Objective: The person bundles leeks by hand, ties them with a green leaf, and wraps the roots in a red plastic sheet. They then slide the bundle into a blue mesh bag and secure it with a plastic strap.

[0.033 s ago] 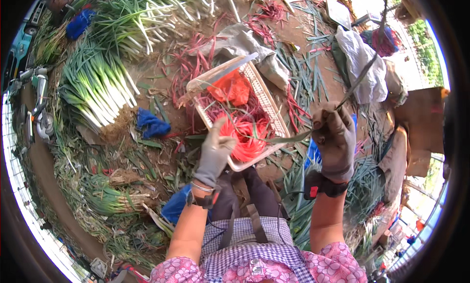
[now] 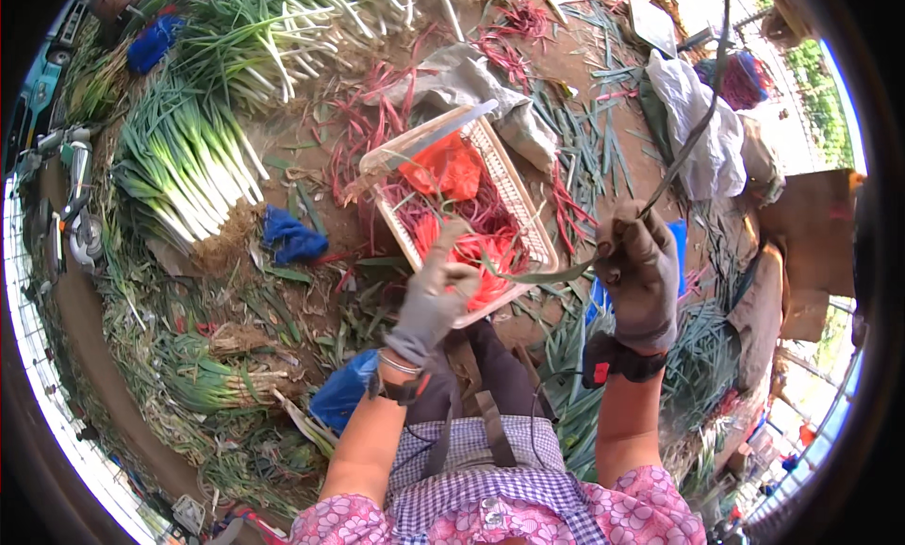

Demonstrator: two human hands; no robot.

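My right hand [image 2: 639, 262], in a dirty grey glove, is closed on a long, thin, green-brown leaf-like strip [image 2: 696, 135]. One end runs up past the top right; the other reaches left over the basket's near edge. My gloved left hand [image 2: 432, 295] is over the near part of the cream plastic basket [image 2: 530, 206], index finger stretched and the others partly bent, slightly blurred. Nothing shows in it. Beneath and beside it are loose bright red ties [image 2: 490, 253]. An orange-red plastic bag [image 2: 445, 171] lies farther in. A knife [image 2: 443, 135] rests across the basket's far end.
Bundles of green onions [image 2: 184, 177] lie at left and far left. Blue cloth [image 2: 292, 236] is left of the basket, a grey sack [image 2: 500, 107] behind it. Cut green leaves [image 2: 698, 356] are heaped at right. A white sack [image 2: 698, 135] and cardboard [image 2: 806, 248] stand farther right.
My left hand has shifted slightly right and nearer to me over the red ties. My right hand has moved slightly left, still holding the strip, whose upper part has swung.
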